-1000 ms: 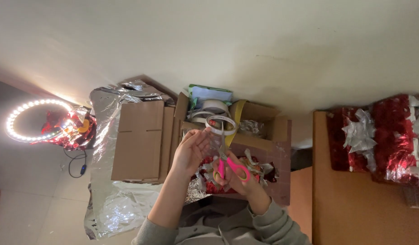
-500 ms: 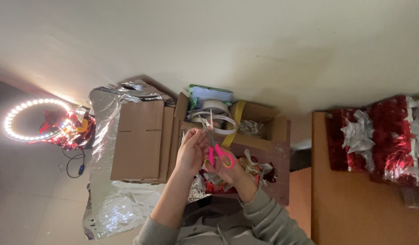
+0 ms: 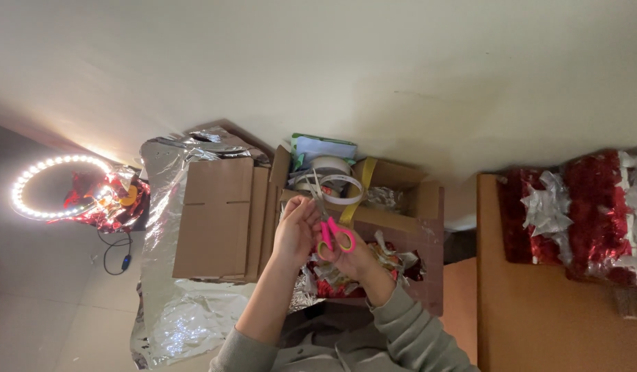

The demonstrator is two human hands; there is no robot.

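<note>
My right hand point(image 3: 356, 260), in a grey sleeve, grips pink-handled scissors point(image 3: 330, 233) with the blades pointing up and away from me. My left hand point(image 3: 294, 231), bare-armed, has its fingertips pinched together right beside the blades; whatever it pinches is too thin to make out. Both hands hover over an open cardboard box point(image 3: 428, 207). Just beyond the blade tips, white tape rolls point(image 3: 335, 182) lie in the box. Red and silver foil scraps point(image 3: 394, 258) lie below my hands.
Flattened cardboard sheets point(image 3: 218, 217) lie on silver foil point(image 3: 173, 324) at the left. A lit ring light point(image 3: 53, 187) stands at far left. Red and silver tinsel pieces point(image 3: 580, 213) rest on a brown table point(image 3: 539, 324) at right.
The scissors have risen from low beside my right wrist to between both hands, blades up by my left fingertips. My left hand has dropped slightly from the tape roll.
</note>
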